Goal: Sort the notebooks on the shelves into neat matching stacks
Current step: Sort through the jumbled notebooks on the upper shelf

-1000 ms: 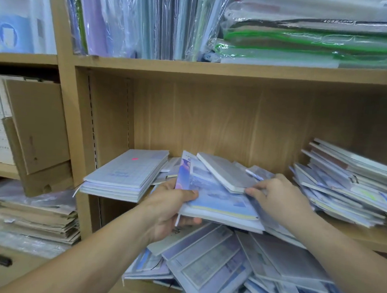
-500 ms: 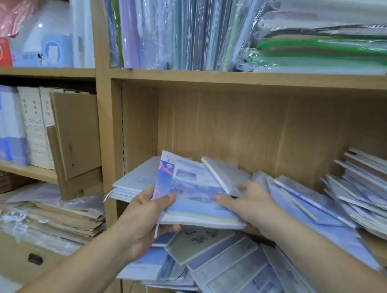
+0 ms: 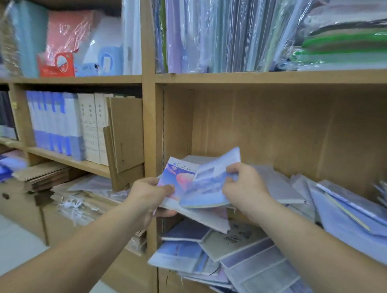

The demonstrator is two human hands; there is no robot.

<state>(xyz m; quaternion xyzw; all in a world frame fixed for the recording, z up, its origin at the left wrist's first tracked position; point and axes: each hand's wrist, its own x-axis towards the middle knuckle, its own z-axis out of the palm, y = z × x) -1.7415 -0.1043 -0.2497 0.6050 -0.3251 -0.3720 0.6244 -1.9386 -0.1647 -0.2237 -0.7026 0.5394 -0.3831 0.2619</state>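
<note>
My left hand (image 3: 150, 194) grips the left edge of a small stack of notebooks (image 3: 178, 183) whose top cover shows pink and blue art. My right hand (image 3: 243, 187) pinches a pale blue notebook (image 3: 208, 186) that lies tilted on that stack, its upper edge lifted. Both hands hover in front of the middle shelf (image 3: 276, 131). More notebooks (image 3: 278, 191) lie loose on that shelf to the right. A jumbled heap of notebooks (image 3: 239, 257) fills the shelf below.
Plastic-wrapped folders (image 3: 214, 33) stand on the top shelf, with green packs (image 3: 349, 46) at the right. Across the wooden upright (image 3: 148, 123), the left bay holds blue and white binders (image 3: 57, 122), brown cardboard (image 3: 126, 133) and paper bundles (image 3: 81, 197). Pale floor shows at the lower left.
The view has swung left and the hands have shifted with it. My right hand has lifted the blue top notebook, which uncovers the pink and blue cover beneath.
</note>
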